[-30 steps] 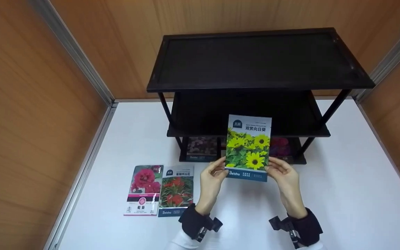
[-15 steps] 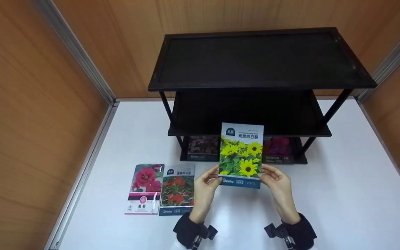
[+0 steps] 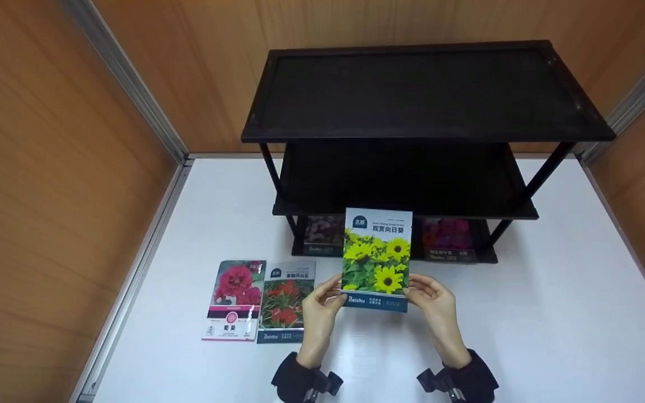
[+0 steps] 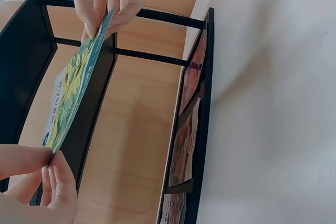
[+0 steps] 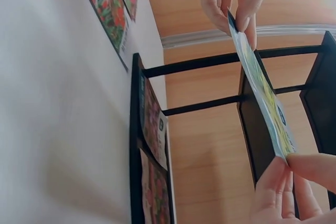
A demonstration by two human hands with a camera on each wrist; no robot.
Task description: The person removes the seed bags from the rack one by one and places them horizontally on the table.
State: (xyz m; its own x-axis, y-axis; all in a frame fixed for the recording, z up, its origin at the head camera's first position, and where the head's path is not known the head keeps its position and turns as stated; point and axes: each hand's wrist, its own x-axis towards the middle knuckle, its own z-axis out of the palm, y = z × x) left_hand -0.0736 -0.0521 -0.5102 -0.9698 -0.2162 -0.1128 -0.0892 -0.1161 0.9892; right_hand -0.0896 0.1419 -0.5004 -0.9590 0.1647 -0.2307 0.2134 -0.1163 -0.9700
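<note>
A seed packet with yellow sunflowers is held up in front of the black rack, its printed face toward the head camera. My left hand pinches its lower left edge between thumb and fingers. At the lower right edge, my right hand pinches it the same way. Both wrist views show the packet tilted and raised level with the middle shelf. Flat on the table, left of my left hand, lie a pink-flower seed packet and a red-flower seed packet, side by side.
The three-tier black rack stands against the wooden back wall. Its bottom tier bears several seed packets, including a purple-flower one at left and a magenta one at right. Wooden panels edge the white table.
Both hands have drawn the sunflower packet left and a little toward the body, lower in the head view. More of the magenta packet on the bottom tier now shows.
</note>
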